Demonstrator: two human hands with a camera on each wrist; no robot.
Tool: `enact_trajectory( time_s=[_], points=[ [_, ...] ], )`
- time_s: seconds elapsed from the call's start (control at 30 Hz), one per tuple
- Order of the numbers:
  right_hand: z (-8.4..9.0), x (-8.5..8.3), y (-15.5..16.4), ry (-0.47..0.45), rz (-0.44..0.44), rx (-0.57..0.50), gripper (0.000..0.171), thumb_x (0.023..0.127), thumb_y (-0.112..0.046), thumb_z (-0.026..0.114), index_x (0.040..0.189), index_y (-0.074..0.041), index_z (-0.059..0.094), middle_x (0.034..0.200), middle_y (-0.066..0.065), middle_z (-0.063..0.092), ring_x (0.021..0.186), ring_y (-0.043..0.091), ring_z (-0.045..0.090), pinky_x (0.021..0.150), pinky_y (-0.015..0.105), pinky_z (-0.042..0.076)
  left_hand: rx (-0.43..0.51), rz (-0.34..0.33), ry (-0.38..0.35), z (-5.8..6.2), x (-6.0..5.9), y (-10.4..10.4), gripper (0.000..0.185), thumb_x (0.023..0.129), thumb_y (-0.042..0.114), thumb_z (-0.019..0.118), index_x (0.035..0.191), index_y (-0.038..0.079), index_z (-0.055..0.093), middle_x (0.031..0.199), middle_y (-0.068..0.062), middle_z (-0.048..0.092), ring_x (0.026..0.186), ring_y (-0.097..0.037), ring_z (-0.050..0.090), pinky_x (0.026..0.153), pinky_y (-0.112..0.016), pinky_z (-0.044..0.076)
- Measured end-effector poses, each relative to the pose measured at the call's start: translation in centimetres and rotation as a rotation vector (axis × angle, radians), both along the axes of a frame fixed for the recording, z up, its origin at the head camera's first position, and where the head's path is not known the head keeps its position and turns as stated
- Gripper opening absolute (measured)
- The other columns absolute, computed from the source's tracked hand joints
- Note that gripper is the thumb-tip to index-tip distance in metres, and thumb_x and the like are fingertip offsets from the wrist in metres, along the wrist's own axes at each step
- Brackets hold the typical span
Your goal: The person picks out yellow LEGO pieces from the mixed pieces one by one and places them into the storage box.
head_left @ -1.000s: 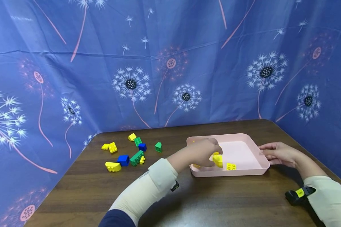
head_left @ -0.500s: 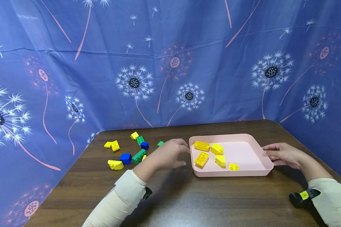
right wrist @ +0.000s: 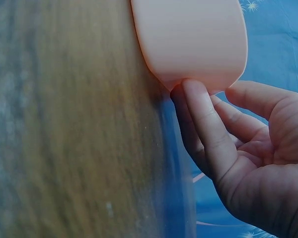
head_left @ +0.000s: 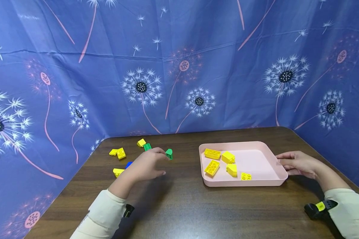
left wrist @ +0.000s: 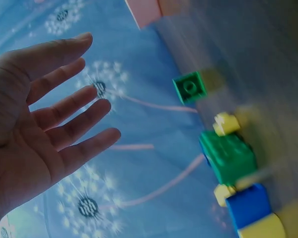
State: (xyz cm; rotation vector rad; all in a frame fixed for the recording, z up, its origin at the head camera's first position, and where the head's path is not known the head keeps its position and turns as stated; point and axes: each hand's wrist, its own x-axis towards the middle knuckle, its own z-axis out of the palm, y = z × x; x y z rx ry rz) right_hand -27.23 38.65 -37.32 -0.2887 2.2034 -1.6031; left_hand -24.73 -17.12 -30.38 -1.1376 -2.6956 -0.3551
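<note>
Since the earlier frames the left hand (head_left: 145,166) has come out of the pink tray (head_left: 269,156), crossed the bare wood and now hangs over the heap of loose blocks at the left middle of the head view, leaving five yellow blocks (head_left: 211,167) lying in the tray. The right hand (head_left: 297,163) has stayed at the tray's right edge; the right wrist view shows its fingertips (right wrist: 198,101) touching the tray's outer wall (right wrist: 188,39), loosely bent rather than clamped round it.

The left hand is empty, its fingers (left wrist: 74,121) spread apart and nearly straight. The small green block (head_left: 169,153) sits just beyond its fingertips, toward the upper right of the hand. In the left wrist view the longer green block (left wrist: 227,156) lies to the right of the palm with its long axis running up and down the frame, a tiny yellow piece (left wrist: 225,123) at its upper end and a blue block (left wrist: 248,204) at its lower end. More yellow blocks (head_left: 120,153) lie farther left, near the cloth backdrop (head_left: 77,66). The left hand is by far the nearer to the heap; the right is well apart from it, across the table (head_left: 197,205).
</note>
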Motion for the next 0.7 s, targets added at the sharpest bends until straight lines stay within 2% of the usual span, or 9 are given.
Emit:
enact_trajectory(
  time_s=[0.17,0.33,0.5,0.7],
  points=[
    [0.1,0.1,-0.1,0.004,-0.022,0.023,0.06,0.099,-0.01,0.054,0.136,0.025,0.023,0.108,0.005,0.067,0.091,0.018,0.068,0.077,0.04,0.057,-0.01,0.062,-0.042,-0.5,0.1,-1.9,0.04,0.075,0.013,0.085,0.111,0.008,0.071,0.111,-0.005,0.064,0.1,-0.021,0.061,0.085,-0.039,0.052],
    [0.2,0.2,-0.1,-0.002,-0.035,0.036,0.061,0.099,-0.011,0.055,0.136,0.025,0.022,0.109,0.007,0.067,0.092,0.018,0.068,0.078,0.04,0.057,-0.049,0.113,-0.111,-1.1,-0.4,-2.9,0.04,0.074,0.012,0.085,0.111,0.007,0.072,0.109,-0.007,0.066,0.1,-0.023,0.062,0.086,-0.041,0.052],
    [0.2,0.1,-0.1,-0.009,-0.04,0.037,0.062,0.099,-0.012,0.055,0.137,0.024,0.022,0.109,0.007,0.067,0.092,0.019,0.068,0.078,0.04,0.057,-0.086,0.118,-0.166,-2.1,-1.6,-3.4,0.04,0.073,0.01,0.085,0.11,0.004,0.071,0.107,-0.008,0.067,0.102,-0.028,0.061,0.087,-0.044,0.051],
    [0.0,0.0,-0.1,-0.009,-0.028,0.028,0.062,0.099,-0.012,0.055,0.137,0.024,0.022,0.109,0.007,0.067,0.092,0.018,0.068,0.078,0.04,0.057,-0.162,0.118,-0.16,-3.3,-3.1,-3.3,0.041,0.068,0.01,0.088,0.105,0.001,0.072,0.1,-0.011,0.066,0.094,-0.027,0.06,0.086,-0.044,0.05]
  ],
)
